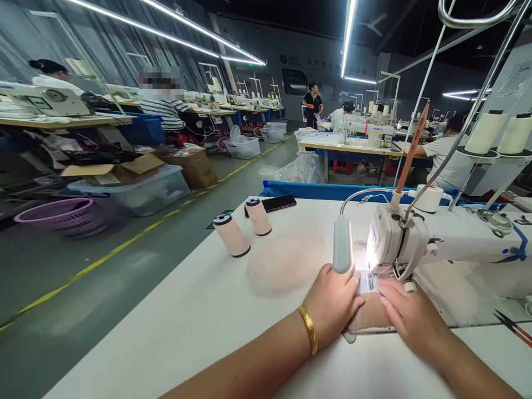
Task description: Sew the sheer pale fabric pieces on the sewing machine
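Note:
A white sewing machine (384, 235) stands before me, its lamp lighting the needle area. Under its presser foot lies a small white label (366, 281) with dark print, on or against beige fabric (369, 313). My left hand (334, 302), a gold bracelet on its wrist, is closed at the left edge of the fabric, with some fingers hidden. From the right, my right hand (409, 310) lies with outstretched fingers on the label and fabric, close to the needle. A grey-white lamp (342, 244) hangs just above my left fingers.
Two thread cones, one nearer (233, 236) and one farther (258, 217), stand on the white table (199, 332) beside a black phone (279, 204). Red-handled scissors (515, 327) lie at right. Beyond the table are an aisle with a yellow line (124, 249), plastic bins and people at other machines.

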The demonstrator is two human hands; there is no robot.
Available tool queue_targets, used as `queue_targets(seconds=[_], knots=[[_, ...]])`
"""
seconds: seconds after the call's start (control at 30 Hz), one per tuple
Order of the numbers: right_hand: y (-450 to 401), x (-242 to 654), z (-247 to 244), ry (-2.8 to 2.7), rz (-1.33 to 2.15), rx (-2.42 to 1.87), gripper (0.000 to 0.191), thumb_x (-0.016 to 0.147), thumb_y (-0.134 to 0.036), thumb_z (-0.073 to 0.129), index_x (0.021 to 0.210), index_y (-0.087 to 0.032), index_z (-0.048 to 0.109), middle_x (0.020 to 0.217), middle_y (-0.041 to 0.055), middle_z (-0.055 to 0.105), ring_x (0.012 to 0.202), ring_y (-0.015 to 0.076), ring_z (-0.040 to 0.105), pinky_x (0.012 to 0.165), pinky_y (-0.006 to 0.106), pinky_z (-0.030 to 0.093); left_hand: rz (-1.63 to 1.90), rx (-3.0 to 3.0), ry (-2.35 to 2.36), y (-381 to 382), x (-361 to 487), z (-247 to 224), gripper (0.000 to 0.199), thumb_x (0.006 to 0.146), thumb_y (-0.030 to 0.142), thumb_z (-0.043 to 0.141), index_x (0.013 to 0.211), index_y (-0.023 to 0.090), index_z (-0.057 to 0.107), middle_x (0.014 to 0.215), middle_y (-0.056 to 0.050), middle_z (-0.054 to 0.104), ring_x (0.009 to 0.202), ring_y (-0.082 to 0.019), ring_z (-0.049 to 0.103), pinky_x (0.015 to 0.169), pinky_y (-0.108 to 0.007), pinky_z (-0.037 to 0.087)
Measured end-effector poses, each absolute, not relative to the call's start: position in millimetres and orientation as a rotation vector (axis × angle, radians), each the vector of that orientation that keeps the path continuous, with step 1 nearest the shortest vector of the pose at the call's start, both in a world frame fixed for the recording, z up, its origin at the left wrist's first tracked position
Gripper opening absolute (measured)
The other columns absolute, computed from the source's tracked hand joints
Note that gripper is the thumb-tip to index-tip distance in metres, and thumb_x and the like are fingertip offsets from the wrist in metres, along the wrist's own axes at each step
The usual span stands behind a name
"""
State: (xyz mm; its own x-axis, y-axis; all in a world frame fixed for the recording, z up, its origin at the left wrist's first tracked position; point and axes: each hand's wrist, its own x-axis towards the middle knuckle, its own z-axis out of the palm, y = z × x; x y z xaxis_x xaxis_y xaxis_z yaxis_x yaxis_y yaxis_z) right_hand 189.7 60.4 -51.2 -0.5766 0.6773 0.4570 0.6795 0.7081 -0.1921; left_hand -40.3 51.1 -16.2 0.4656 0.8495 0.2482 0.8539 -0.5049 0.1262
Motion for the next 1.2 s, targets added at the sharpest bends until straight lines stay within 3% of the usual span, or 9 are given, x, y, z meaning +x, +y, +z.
queue_targets(seconds=[0.13, 0.27, 0.43, 0.57, 0.67, 0.77, 0.87, 1.07, 1.2], knots=[[56, 182, -48, -2.396, 0.119, -0.825, 0.028, 0.103, -0.01, 0.042, 0.111, -0.025, 0.065, 0.099, 0.0066, 0.072, 0.087, 0.0238, 0.068, 0.071, 0.035, 0.055, -0.565, -2.859, -1.476, 43, -47, 0, 0.026, 0.099, 0.023, 0.055, 0.078, 0.02, 0.068, 0.074, -0.002, 0.069, 0.069, -0.019, 0.064, 0.069, -0.032, 0.048], [49, 169, -43, -2.382, 0.223, -0.663, 0.03, 0.104, -0.012, 0.046, 0.13, -0.022, 0.056, 0.12, 0.0101, 0.07, 0.106, 0.0267, 0.063, 0.088, 0.041, 0.053, -0.786, -2.706, -1.523, 54, -59, 12, 0.029, 0.102, 0.019, 0.044, 0.091, 0.02, 0.071, 0.084, -0.005, 0.071, 0.079, -0.022, 0.064, 0.074, -0.033, 0.049], [40, 160, -41, -2.516, 0.336, -0.588, 0.022, 0.104, -0.019, 0.053, 0.124, -0.028, 0.057, 0.097, 0.0028, 0.071, 0.087, 0.0251, 0.062, 0.075, 0.039, 0.045, -0.19, -2.824, -1.548, 54, -55, 4, 0.006, 0.084, 0.017, 0.069, 0.088, 0.018, 0.072, 0.094, -0.01, 0.073, 0.088, -0.026, 0.067, 0.075, -0.034, 0.052], [38, 167, -38, -2.458, 0.422, -0.544, 0.039, 0.1, -0.01, 0.054, 0.133, -0.032, 0.053, 0.096, 0.0007, 0.07, 0.09, 0.0234, 0.062, 0.081, 0.04, 0.043, 0.034, -2.723, -1.766, 33, -51, -7, 0.018, 0.077, 0.02, 0.075, 0.062, 0.019, 0.064, 0.063, -0.007, 0.062, 0.066, -0.025, 0.063, 0.062, -0.033, 0.046], [39, 173, -36, -2.473, 0.539, -0.586, 0.03, 0.099, -0.006, 0.053, 0.116, -0.03, 0.058, 0.098, 0.0001, 0.067, 0.093, 0.0219, 0.059, 0.083, 0.038, 0.043, -0.148, -2.639, -1.953, 27, -51, -5, 0.026, 0.086, 0.031, 0.071, 0.064, 0.019, 0.062, 0.059, -0.005, 0.056, 0.064, -0.023, 0.06, 0.064, -0.033, 0.046], [40, 177, -36, -2.496, 0.546, -0.636, 0.026, 0.096, -0.002, 0.049, 0.099, -0.026, 0.058, 0.093, 0.0009, 0.061, 0.088, 0.0206, 0.055, 0.077, 0.035, 0.042, -0.314, -2.684, -1.886, 35, -48, 0, 0.022, 0.084, 0.038, 0.075, 0.083, 0.017, 0.065, 0.087, -0.01, 0.066, 0.08, -0.026, 0.062, 0.072, -0.036, 0.049], [39, 179, -34, -2.491, 0.562, -0.669, 0.026, 0.098, -0.004, 0.045, 0.099, -0.026, 0.059, 0.088, 0.0012, 0.054, 0.085, 0.0204, 0.052, 0.073, 0.033, 0.041, -0.491, -2.905, -1.746, 43, -44, -4, 0.021, 0.076, 0.025, 0.079, 0.079, 0.019, 0.059, 0.101, -0.009, 0.065, 0.09, -0.025, 0.06, 0.077, -0.034, 0.048], [41, 183, -31, -2.454, 0.865, -0.739, 0.02, 0.108, -0.023, 0.039, 0.093, -0.025, 0.052, 0.089, 0.0004, 0.059, 0.086, 0.0204, 0.053, 0.081, 0.037, 0.043, -1.076, -3.082, -1.942, 41, -39, -20, 0.018, 0.075, 0.011, 0.062, 0.073, 0.021, 0.048, 0.068, 0.005, 0.054, 0.063, -0.013, 0.048, 0.061, -0.025, 0.036], [42, 181, -40, -2.37, 0.795, -0.848, 0.031, 0.109, -0.035, 0.044, 0.08, -0.024, 0.045, 0.078, -0.0012, 0.053, 0.076, 0.019, 0.051, 0.07, 0.032, 0.041, -1.349, -3.074, -2.144, 39, -37, -20, 0.013, 0.074, 0.014, 0.059, 0.081, 0.022, 0.052, 0.066, 0.007, 0.052, 0.058, -0.012, 0.045, 0.057, -0.024, 0.035]])
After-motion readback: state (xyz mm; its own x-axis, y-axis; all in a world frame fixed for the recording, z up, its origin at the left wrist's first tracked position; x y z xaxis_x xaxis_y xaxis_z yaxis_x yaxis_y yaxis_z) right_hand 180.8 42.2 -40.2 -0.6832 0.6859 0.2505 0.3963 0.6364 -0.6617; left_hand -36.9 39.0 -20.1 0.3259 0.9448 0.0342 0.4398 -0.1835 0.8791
